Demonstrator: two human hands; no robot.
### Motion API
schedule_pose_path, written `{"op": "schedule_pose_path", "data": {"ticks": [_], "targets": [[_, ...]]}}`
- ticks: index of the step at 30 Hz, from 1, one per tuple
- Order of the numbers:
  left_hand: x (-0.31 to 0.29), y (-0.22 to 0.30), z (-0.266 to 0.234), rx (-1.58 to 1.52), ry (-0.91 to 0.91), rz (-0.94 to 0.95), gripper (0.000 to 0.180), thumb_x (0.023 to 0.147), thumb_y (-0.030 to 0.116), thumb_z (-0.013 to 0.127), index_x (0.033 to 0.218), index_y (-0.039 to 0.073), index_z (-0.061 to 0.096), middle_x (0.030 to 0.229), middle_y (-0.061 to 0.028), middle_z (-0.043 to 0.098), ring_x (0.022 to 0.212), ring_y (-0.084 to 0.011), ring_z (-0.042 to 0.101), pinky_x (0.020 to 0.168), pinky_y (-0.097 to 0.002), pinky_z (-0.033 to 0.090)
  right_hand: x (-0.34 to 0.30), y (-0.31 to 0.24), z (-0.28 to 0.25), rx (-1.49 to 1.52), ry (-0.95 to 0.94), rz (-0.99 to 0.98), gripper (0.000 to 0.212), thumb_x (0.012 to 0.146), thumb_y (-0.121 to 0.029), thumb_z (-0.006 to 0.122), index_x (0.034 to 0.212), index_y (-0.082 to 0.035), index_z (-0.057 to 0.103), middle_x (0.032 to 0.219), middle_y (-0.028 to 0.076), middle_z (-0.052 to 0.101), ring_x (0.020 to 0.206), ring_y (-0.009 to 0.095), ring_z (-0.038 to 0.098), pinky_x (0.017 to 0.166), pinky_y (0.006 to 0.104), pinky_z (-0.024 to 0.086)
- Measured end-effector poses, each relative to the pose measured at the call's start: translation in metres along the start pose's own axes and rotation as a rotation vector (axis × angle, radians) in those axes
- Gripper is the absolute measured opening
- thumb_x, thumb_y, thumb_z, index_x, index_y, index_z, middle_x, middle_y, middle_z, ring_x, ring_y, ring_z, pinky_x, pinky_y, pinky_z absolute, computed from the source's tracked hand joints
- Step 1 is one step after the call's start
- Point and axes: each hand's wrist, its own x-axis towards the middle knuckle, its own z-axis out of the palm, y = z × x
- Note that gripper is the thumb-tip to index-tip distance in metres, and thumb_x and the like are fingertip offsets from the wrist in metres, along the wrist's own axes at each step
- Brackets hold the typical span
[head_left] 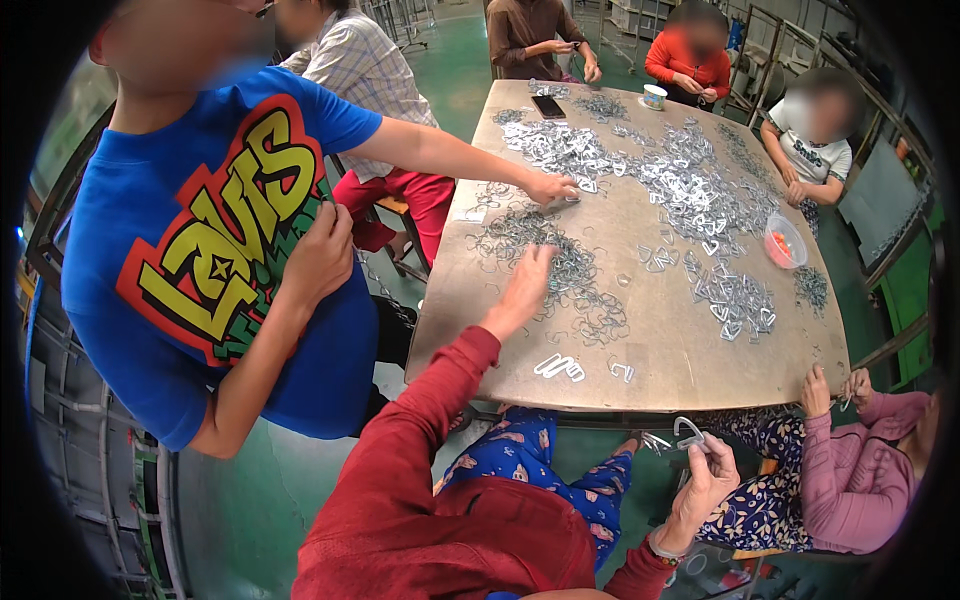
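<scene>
My left hand (524, 288) reaches over the near-left part of the table, onto a heap of thin grey wire clips (568, 265). Its fingers are drawn together at the tips; whatever they pinch is too small to make out. Off the table's front edge, my right hand (703, 488) is raised, thumb and fingers closed on a bent metal ring (688, 430) with a rounded triangular outline. More metal pieces (655, 441) stick out beside that ring. Several pale looped metal pieces (558, 368) lie near the table's front edge.
Large piles of silvery metal rings (690, 190) cover the table (470, 340). A phone (547, 107), a cup (654, 97) and a clear tub with orange contents (785, 242) stand there. A blue-shirted person's hand (552, 187) reaches in from the left; a pink-sleeved person (860, 470) sits right.
</scene>
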Motion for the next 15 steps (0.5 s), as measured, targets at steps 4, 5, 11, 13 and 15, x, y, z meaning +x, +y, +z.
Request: {"op": "schedule_pose_path", "data": {"ticks": [4,5,11,13,15], "targets": [[-0.017,0.097,-0.004,-0.809,-0.224,-0.139,0.011,0.087,0.003,0.054,0.096,0.0,0.06,0.081,-0.0099,0.06,0.064,-0.013,0.06,0.056,-0.0264,0.049,-0.006,0.003,-0.003,-0.011,0.012,0.01,0.022,0.071,0.015,0.058,0.09,0.006,0.061,0.079,0.004,0.055,0.071,0.008,0.051,0.068,0.0191,0.041],[-0.026,0.123,-0.006,-0.974,-0.311,-0.172,0.01,0.086,0.004,0.056,0.093,0.0,0.06,0.079,-0.0085,0.061,0.064,-0.013,0.061,0.058,-0.0258,0.05,-0.007,0.005,-0.003,-0.022,0.013,0.015,0.022,0.071,0.016,0.058,0.09,0.006,0.061,0.079,0.004,0.055,0.071,0.008,0.051,0.068,0.0194,0.041],[-0.061,0.205,-0.021,-1.152,-0.496,0.154,0.011,0.078,0.012,0.066,0.081,0.002,0.061,0.089,-0.0084,0.06,0.088,-0.0222,0.058,0.078,-0.0339,0.045,-0.012,0.017,-0.001,-0.055,0.046,0.05,0.021,0.072,0.016,0.058,0.09,0.005,0.062,0.08,0.004,0.056,0.074,0.009,0.051,0.07,0.0202,0.041],[-0.069,0.211,-0.014,-1.003,-0.454,0.209,0.014,0.078,0.014,0.067,0.079,0.002,0.059,0.101,-0.0078,0.055,0.098,-0.0237,0.051,0.082,-0.0346,0.043,-0.013,0.017,-0.002,-0.082,0.042,0.024,0.019,0.073,0.014,0.058,0.09,0.005,0.062,0.082,0.004,0.057,0.075,0.009,0.052,0.07,0.0204,0.042],[-0.071,0.215,-0.01,-0.929,-0.427,0.228,0.014,0.078,0.014,0.066,0.079,0.002,0.059,0.104,-0.0083,0.053,0.101,-0.0246,0.049,0.083,-0.0351,0.042,-0.014,0.016,-0.008,-0.129,0.028,-0.032,0.016,0.076,0.01,0.06,0.091,0.005,0.062,0.085,0.005,0.06,0.076,0.009,0.056,0.072,0.0206,0.045]]}}
